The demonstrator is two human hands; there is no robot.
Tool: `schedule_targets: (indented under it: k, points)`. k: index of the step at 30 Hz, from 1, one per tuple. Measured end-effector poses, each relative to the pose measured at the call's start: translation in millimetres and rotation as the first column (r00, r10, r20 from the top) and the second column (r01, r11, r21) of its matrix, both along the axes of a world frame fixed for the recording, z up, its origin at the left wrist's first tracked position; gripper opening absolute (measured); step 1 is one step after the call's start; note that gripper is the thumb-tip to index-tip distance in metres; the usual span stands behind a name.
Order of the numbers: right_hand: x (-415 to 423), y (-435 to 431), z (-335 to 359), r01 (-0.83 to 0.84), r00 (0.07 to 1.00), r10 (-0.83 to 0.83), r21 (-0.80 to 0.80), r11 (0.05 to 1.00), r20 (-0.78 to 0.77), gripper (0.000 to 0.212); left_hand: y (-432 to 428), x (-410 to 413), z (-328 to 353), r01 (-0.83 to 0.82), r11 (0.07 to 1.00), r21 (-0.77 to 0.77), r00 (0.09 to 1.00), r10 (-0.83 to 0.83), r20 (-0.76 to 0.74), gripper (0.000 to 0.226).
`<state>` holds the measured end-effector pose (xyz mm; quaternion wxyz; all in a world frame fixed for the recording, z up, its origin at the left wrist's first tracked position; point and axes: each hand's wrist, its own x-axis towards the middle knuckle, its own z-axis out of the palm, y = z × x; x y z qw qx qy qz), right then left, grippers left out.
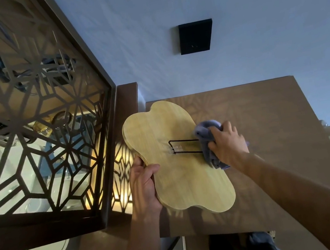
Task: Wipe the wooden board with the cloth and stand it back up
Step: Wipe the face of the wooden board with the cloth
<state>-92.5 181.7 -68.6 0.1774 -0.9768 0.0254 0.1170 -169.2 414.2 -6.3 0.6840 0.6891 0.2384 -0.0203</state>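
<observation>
While your left hand (142,185) clamps the near left edge of the wooden board (176,158), thumb on top and fingers curled under it, the board lies tilted over the brown tabletop (268,120), close to the carved screen on your left. It is a pale yellow-green slab with a wavy, cloud-like outline: rounded lobes at the far end and at the near right corner, with a pinched waist between them. The face is smooth, with fine straight grain running its length and a thin, lighter edge showing along the left rim.

A black wire stand (185,146), bent into a narrow rectangular loop, lies flat against the middle of the board, held under a small clear plastic clip (176,149).

Your right hand (227,144) is closed around a bunched blue-grey cloth (205,137), soft and rumpled, pressed against the board's right edge where the wire loop ends.

The screen (33,116) is dark brown, cut in a geometric star lattice, with warm light glowing behind it. A black square fitting (196,36) sits on the pale textured wall (251,23) beyond the table.
</observation>
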Motion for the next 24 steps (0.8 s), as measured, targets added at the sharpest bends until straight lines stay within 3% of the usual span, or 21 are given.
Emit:
schedule_targets:
  k: [2,4,6,8,13,16,18,20,22,24]
  points:
    - [3,6,21,0.01,0.994,-0.033,0.215,0.977,0.103,0.034,0,3,6,-0.019,0.998,-0.058,0.999,0.018,-0.026,0.053]
    - [0,22,41,-0.067,0.989,-0.006,0.494,0.867,0.145,0.043,1,4,5,-0.013,0.998,-0.069,1.0,0.013,-0.003,0.055]
    - [-8,41,49,-0.179,0.981,0.108,0.553,0.814,0.158,0.042,3,4,2,-0.016,0.989,-0.148,1.0,0.018,0.008,0.047]
    - [-15,54,42,-0.206,0.978,0.164,0.528,0.824,0.127,0.036,4,3,0,-0.031,0.986,-0.163,0.999,0.032,0.005,0.042]
    - [-8,23,8,-0.027,0.998,0.052,0.453,0.891,-0.043,0.042,-7,7,10,-0.109,0.976,-0.186,0.994,0.107,-0.022,0.038]
    - [-5,-2,-7,-0.061,0.987,0.091,0.216,0.974,-0.131,0.034,-12,10,18,-0.091,0.977,-0.192,0.996,0.086,-0.034,0.045]
    - [-5,-16,-8,-0.121,0.989,0.119,-0.02,0.992,-0.085,0.027,-14,11,20,-0.109,0.975,-0.196,0.993,0.099,-0.06,0.05]
    - [-5,-32,-3,-0.069,0.997,0.071,-0.136,0.988,0.006,0.024,-16,12,23,-0.139,0.968,-0.209,0.988,0.121,-0.094,0.051]
    - [-6,-49,4,0.039,0.998,-0.032,-0.144,0.989,0.05,0.023,-18,13,27,-0.15,0.97,-0.192,0.986,0.132,-0.104,0.05]
    - [-8,-65,10,0.131,0.991,-0.131,-0.044,0.99,0.014,0.018,-20,14,29,-0.133,0.981,-0.142,0.989,0.122,-0.085,0.049]
